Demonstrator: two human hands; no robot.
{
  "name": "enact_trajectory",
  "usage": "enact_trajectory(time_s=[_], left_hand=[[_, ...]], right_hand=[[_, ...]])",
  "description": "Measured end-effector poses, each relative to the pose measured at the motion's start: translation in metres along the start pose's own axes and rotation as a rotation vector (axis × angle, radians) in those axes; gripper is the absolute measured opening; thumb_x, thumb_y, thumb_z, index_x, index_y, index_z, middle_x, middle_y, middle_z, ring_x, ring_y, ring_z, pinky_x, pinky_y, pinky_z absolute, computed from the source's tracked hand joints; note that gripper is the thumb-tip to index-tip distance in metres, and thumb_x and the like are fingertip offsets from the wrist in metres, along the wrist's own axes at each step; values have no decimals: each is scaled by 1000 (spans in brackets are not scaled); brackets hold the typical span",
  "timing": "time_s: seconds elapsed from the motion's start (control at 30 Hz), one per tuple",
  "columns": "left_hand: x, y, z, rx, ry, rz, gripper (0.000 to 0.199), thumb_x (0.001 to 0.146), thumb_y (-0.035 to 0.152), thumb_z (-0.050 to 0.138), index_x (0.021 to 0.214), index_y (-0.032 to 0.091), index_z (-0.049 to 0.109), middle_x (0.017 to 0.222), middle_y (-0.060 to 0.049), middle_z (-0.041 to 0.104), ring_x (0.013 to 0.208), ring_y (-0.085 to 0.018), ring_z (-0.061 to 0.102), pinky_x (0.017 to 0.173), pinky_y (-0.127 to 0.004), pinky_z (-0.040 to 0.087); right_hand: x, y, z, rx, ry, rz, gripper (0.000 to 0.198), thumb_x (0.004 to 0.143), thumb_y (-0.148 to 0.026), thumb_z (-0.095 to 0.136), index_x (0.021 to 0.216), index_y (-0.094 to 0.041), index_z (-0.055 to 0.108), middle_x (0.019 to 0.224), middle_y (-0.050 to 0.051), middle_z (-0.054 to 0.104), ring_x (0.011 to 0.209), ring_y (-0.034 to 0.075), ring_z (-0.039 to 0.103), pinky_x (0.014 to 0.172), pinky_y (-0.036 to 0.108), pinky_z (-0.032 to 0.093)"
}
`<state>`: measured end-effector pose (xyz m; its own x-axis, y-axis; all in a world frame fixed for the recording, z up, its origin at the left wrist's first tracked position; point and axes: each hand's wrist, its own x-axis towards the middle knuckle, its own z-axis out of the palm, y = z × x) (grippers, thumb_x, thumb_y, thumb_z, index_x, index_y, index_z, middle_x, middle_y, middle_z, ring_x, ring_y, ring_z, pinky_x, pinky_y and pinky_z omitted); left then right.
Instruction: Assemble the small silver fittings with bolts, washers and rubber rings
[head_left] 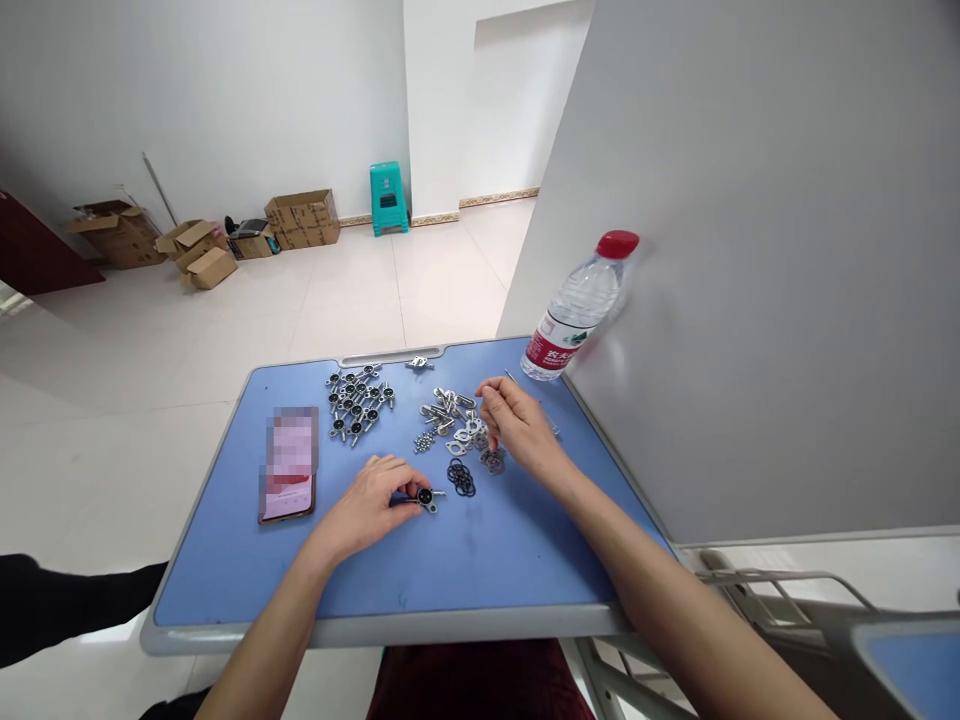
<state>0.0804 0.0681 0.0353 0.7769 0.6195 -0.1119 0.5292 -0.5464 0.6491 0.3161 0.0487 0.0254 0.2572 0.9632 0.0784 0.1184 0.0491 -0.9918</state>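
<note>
The largest thing here is the pale-blue counter with a grey rim (525,585); take 12 o'clock as its far edge. At 2 o'clock stands a clear plastic bottle with a red cap (574,315), close beside the grey panel. The bare left hand (375,500) comes in from 7 o'clock, and the bare right hand (521,425) from 4. At 9 o'clock lies a flat, dark-edged phone (294,500), its display partly blurred out. Near the middle is the small silver metal fitting with a round black centre (427,497); the left grip pinches it between thumb and fingers. The step in hand seems to be steadying this fitting while the right hand picks among loose pieces; the next move probably calls for a light, exact fingertip pinch. The right fingers are curled (whether that grip holds anything, I cannot tell). The fitting has an eared flange and a thin stem pointing to 3 o'clock, and resembles the group of silver-and-black metal fittings (356,427) at 11. Smaller pieces follow: slim silver metal bars (444,424) at 1 o'clock, flat silver metal plates (457,448) at 2, thin black rings (460,479) at 3, and tiny silver bead-like pieces (424,441) at 12, beside the plates.
</note>
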Motion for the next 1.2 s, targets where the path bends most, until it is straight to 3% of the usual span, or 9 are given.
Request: enact_trajectory(time_s=[0.2, 0.33, 0.77, 1.0, 1.2], left_hand=[[3, 0, 1, 8, 4, 5, 10, 87, 24, 58, 94, 23, 66, 87, 1, 64, 85, -19, 57, 89, -36, 40], [3, -1, 2, 15, 14, 17, 10, 87, 24, 59, 94, 24, 67, 86, 1, 63, 85, -19, 57, 90, -37, 39], [4, -3, 1, -15, -3, 1, 11, 84, 20, 63, 93, 25, 66, 86, 3, 63, 87, -17, 57, 91, -35, 40], [3, -2, 1, -20, -3, -19, 9, 84, 20, 63, 91, 24, 67, 85, 3, 62, 86, -17, 56, 89, -34, 40], [4, -2, 0, -43, -10, -9, 9, 84, 21, 64, 92, 23, 67, 85, 1, 62, 87, -18, 55, 82, -32, 42]], right_hand=[[-1, -4, -10, -414, -236, -57, 16, 86, -34, 54, 76, -22, 57, 54, -7, 46, 49, 11, 39, 48, 23, 29], [0, -6, -16, -628, -297, -104, 11, 82, -20, 54, 76, -22, 62, 54, -5, 54, 49, 12, 45, 51, 23, 30], [-10, -16, -12, -806, -512, -162, 12, 77, -11, 62, 73, -22, 66, 65, -2, 61, 58, 13, 50, 54, 23, 30], [-10, -16, -12, -920, -481, -157, 15, 79, -8, 59, 73, -20, 64, 69, 1, 63, 60, 14, 49, 54, 24, 27], [-2, -21, -25, -1040, -408, -66, 15, 83, -10, 56, 76, -19, 65, 78, 2, 66, 65, 14, 54, 56, 24, 27]])
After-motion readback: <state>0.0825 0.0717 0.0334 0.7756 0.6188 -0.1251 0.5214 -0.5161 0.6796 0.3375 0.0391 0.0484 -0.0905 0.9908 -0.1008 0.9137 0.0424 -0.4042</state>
